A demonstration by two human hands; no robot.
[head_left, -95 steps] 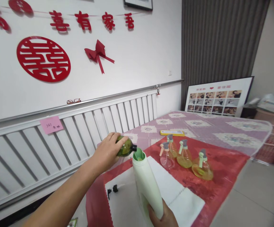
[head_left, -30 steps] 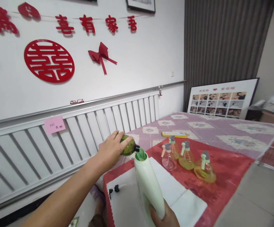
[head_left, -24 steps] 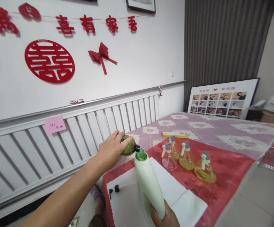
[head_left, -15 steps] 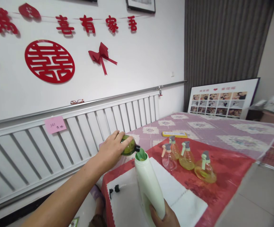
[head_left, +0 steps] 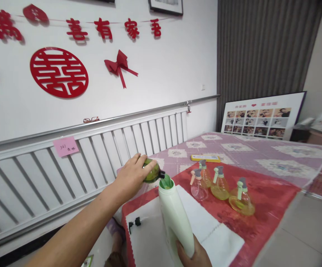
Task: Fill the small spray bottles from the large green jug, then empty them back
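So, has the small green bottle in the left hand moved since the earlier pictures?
No. The small green bottle keeps the same place against the pink note; only the view itself shifted a little to the right.

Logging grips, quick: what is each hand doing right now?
Left hand: closed on the small green bottle, held tilted.
Right hand: closed on the pale green bottle, near its base.

Dark green small bottle (head_left: 151, 173), pale green big bottle (head_left: 175, 218), red cloth (head_left: 263, 196)
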